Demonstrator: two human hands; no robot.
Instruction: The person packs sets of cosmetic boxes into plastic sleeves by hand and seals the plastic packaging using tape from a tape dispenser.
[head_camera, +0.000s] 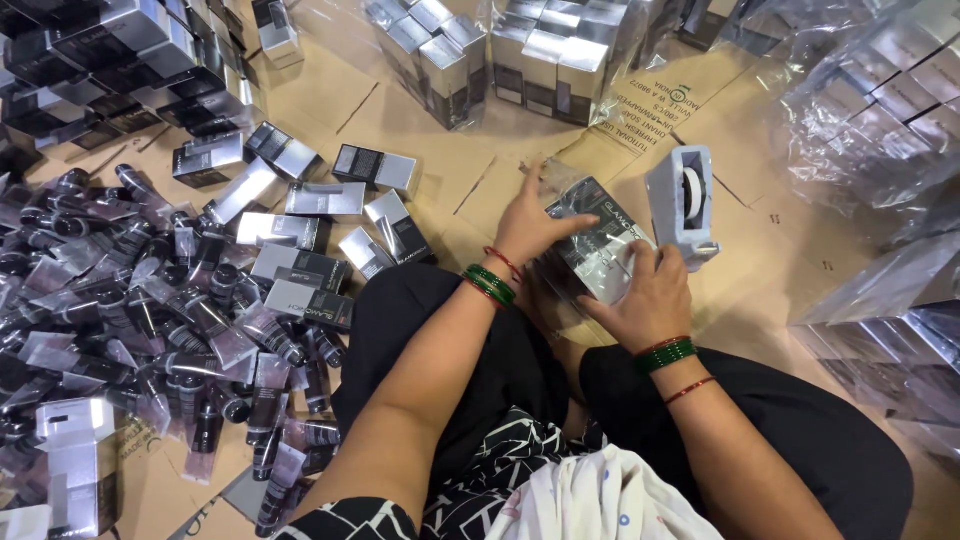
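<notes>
I hold a bundle of silver-and-black boxes (597, 243) wrapped in clear plastic, over my lap. My left hand (528, 222) grips its left end, fingers spread over the top. My right hand (645, 300) presses on the bundle's near right side. Green and red bangles sit on both wrists. A grey tape dispenser (685, 203) stands on the cardboard floor just right of the bundle, close to my right hand.
Loose silver-and-black boxes (310, 235) lie on the cardboard at centre left. A heap of dark tubes (130, 300) fills the left side. Wrapped box bundles (520, 55) stand at the back and more wrapped bundles (880, 130) at the right. My black-clothed legs are below.
</notes>
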